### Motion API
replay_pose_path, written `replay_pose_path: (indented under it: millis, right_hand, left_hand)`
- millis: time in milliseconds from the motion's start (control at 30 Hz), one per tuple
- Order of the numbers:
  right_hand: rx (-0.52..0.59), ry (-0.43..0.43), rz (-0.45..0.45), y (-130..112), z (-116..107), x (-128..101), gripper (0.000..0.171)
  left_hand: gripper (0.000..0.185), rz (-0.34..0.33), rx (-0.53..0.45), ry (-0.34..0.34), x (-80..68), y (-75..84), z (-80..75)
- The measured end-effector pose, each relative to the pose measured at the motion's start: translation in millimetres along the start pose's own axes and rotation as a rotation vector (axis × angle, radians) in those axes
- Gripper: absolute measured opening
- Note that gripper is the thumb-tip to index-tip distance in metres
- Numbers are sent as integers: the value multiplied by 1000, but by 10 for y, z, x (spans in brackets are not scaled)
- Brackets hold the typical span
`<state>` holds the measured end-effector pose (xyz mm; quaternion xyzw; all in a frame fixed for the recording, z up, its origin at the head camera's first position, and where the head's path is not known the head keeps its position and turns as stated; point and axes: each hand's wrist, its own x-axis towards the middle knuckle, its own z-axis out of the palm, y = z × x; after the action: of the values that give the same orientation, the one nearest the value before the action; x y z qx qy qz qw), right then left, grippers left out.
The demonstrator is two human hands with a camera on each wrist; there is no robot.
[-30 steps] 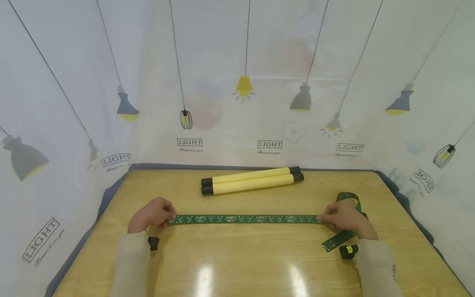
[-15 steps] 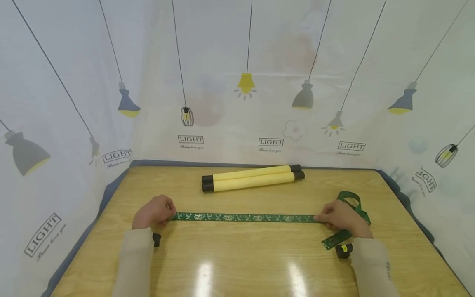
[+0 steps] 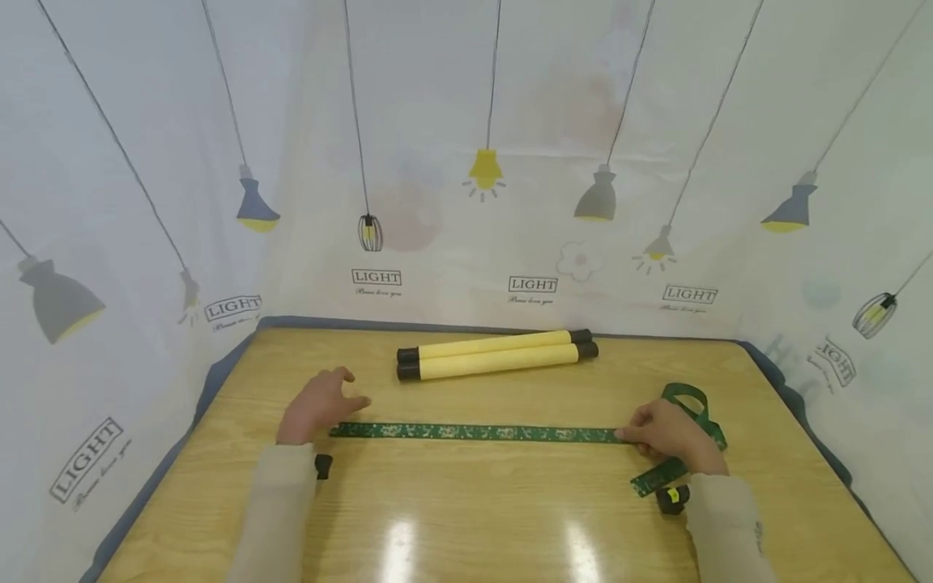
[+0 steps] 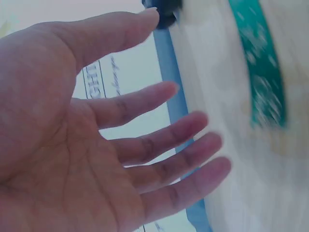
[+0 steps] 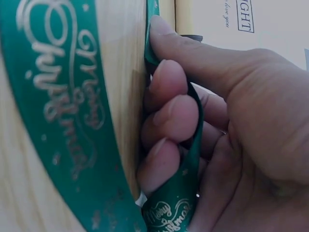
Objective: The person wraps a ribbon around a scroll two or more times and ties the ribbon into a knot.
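Green printed ribbon [image 3: 474,431] lies flat across the counter [image 3: 466,518], its spare length looped by the right wrist. Right hand [image 3: 674,437] pinches the ribbon's right end; left hand [image 3: 317,405], fingers spread and holding nothing, hovers just above the free left end. With one end unheld, a right-hand pull would likely drag the strip askew.

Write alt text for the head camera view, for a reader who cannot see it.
A green patterned ribbon lies stretched flat across a wooden table; the right hand pinches its right end, while the open left hand hovers just behind its left end. Two yellow foam rods lie side by side behind, before a curtain printed with lamps.
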<state>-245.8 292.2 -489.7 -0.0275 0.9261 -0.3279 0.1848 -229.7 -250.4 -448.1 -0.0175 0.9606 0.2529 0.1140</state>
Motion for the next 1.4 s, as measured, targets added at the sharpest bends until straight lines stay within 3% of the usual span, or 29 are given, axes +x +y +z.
replay_pose_path:
  millis: [267,467,667,900,1233,1400]
  right_hand:
    - [14,10,6,34,33,-53,26]
    - [29,9,-3,38,29,-14,27]
    - [27,21,7,45,26,5,27]
    - [46,18,15,12,10,1,27]
    - [45,22,8,11,8,24,26]
    - [50,14,1,22,13,33,27]
  left_hand:
    - [93,152,16,74,260,389,173]
    - [108,236,86,70,505,689,299]
    - [112,330,175,75,739,1010,417]
    - [111,467,304,23,937,1297,514]
    - [113,461,422,-16,1280,1602,659]
    - [111,407,462,-44,1392,1765,757]
